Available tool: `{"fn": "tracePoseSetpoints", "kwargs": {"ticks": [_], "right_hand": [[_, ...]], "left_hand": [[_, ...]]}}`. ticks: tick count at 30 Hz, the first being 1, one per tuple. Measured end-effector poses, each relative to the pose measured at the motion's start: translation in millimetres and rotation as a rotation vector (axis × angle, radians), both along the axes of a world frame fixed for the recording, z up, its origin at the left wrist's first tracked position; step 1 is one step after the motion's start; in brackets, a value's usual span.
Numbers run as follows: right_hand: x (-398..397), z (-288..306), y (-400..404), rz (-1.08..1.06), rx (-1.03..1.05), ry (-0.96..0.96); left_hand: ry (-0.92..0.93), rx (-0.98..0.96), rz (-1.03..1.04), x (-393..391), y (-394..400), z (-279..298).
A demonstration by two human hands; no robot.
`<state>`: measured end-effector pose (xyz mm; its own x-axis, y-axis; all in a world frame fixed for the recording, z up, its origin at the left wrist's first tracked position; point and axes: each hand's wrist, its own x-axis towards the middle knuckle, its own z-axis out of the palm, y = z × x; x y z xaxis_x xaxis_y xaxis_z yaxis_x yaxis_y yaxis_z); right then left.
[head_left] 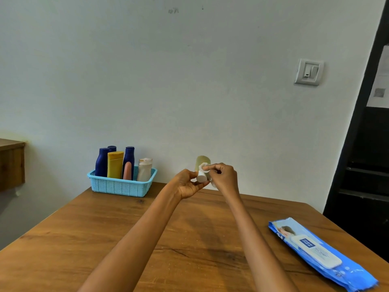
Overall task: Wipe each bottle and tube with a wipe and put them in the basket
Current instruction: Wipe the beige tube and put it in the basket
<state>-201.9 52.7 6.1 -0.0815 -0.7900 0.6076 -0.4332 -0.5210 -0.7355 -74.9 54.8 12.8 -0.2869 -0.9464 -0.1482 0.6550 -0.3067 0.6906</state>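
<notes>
My left hand [186, 184] grips a pale yellow bottle [202, 162] with a white cap [201, 177], held above the table with the cap pointing toward me. My right hand [223, 175] pinches a small white wipe [203, 166] against the bottle just above the cap. A light blue basket [117, 186] stands at the table's far left edge. It holds three dark blue bottles [102, 162], a yellow tube [115, 164], a pink tube [127, 170] and a whitish bottle [144, 169], all upright.
A blue pack of wet wipes [320, 251] lies flat near the right edge of the wooden table [105, 228]. A wooden shelf [11, 163] juts out at the far left. A white wall stands behind the table, and a dark door frame is at the right.
</notes>
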Motion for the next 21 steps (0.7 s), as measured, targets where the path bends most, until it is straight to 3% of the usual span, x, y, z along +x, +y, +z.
{"fn": "tracePoseSetpoints", "kwargs": {"ticks": [6,15,21], "right_hand": [[-7.3,7.6,5.1,-0.061,-0.014,-0.223],[3.2,1.0,2.4,0.006,0.098,-0.007],[-2.8,5.2,3.5,-0.058,0.01,-0.153]], "left_hand": [[-0.035,-0.033,-0.06,-1.9,2.5,0.3],[-0.061,-0.025,-0.015,3.3,-5.6,-6.0],[-0.064,-0.037,-0.073,1.8,-4.4,-7.1]]}}
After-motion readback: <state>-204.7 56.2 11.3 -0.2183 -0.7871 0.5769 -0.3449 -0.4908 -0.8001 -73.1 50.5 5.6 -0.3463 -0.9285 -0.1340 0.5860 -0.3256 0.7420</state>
